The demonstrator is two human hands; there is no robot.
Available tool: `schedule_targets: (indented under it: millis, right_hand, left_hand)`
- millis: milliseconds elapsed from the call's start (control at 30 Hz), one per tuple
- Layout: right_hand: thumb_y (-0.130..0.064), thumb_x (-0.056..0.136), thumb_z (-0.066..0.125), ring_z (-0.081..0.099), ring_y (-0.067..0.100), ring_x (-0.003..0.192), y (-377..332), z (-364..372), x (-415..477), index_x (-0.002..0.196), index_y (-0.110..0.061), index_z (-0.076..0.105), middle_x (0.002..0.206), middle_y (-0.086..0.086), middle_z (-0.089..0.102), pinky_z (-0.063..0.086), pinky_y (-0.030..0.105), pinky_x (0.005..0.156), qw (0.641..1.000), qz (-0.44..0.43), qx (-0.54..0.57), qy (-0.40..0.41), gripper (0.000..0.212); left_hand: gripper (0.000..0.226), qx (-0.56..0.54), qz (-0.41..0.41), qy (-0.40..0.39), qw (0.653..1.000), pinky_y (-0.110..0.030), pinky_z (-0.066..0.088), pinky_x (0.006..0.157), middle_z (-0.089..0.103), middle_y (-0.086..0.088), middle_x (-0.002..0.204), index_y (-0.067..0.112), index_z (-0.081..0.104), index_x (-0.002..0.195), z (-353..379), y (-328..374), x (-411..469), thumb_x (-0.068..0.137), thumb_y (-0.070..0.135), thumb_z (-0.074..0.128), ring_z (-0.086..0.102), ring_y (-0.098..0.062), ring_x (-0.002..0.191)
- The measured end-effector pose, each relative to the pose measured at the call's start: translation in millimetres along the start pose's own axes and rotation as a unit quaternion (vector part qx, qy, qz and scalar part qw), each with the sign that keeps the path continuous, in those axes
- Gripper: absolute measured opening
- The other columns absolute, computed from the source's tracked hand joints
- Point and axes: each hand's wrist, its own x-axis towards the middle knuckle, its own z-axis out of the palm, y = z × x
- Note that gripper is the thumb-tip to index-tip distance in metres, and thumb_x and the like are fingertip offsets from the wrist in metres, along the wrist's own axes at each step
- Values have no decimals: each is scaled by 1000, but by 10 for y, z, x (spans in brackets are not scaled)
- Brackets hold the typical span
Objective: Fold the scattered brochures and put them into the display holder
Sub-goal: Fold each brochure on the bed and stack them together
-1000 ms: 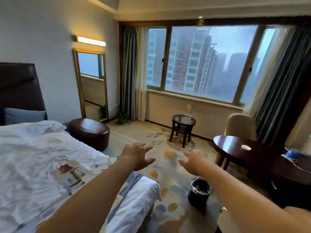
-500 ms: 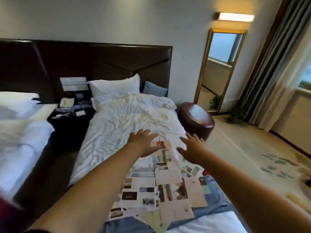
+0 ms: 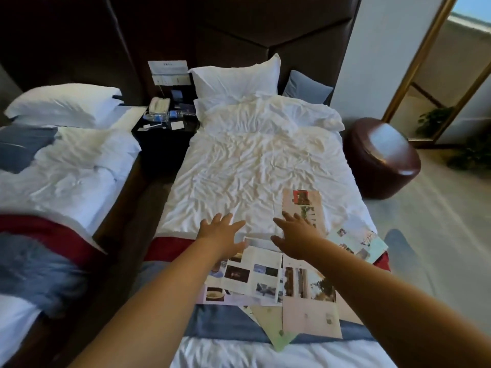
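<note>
Swung round from the window to the bed (image 3: 252,160): left hand (image 3: 221,233) and right hand (image 3: 295,240), fingers spread and empty, now reach over the scattered brochures (image 3: 265,274). No folding yet.

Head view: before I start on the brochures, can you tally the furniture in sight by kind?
Beds: 2
Nightstand: 1
Ottoman: 1
Standing mirror: 1
Total: 5
</note>
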Motion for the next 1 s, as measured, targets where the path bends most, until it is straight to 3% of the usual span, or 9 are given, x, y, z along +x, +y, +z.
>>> schedule_targets:
  millis: [400,633,833,1000]
  right_hand:
    - [-49,105,50,8,34,160,-42,717,758,165,-28,21,175,6,8,16,53,128,997,54,38,-29,70]
    - [-55,108,34,5,34,161,-62,1592,887,165,-31,19,175,5,6,10,53,128,985,82,92,-121,64]
    - [-53,108,36,2,32,161,446,2432,1060,166,-31,14,175,3,2,9,52,128,972,109,124,-170,65]
    - [-49,107,44,-3,33,161,1061,3187,1221,167,-33,9,175,1,-1,6,51,128,968,120,118,-186,71]
  left_hand:
    - [78,27,119,-58,991,-60,14,123,-3,0,173,46,6,162,569,-105,890,96,74,38,1,-30,159]
    - [77,-17,124,-108,986,-54,30,120,9,-2,172,44,15,161,1338,-182,1265,94,73,43,12,-31,157]
    - [64,-30,104,-146,983,-54,26,122,-13,-1,172,45,13,161,2101,64,1577,103,63,34,2,-30,158]
    - [64,-38,118,-190,974,-53,24,122,-10,-3,172,43,10,162,2825,481,1885,104,61,33,0,-33,158]
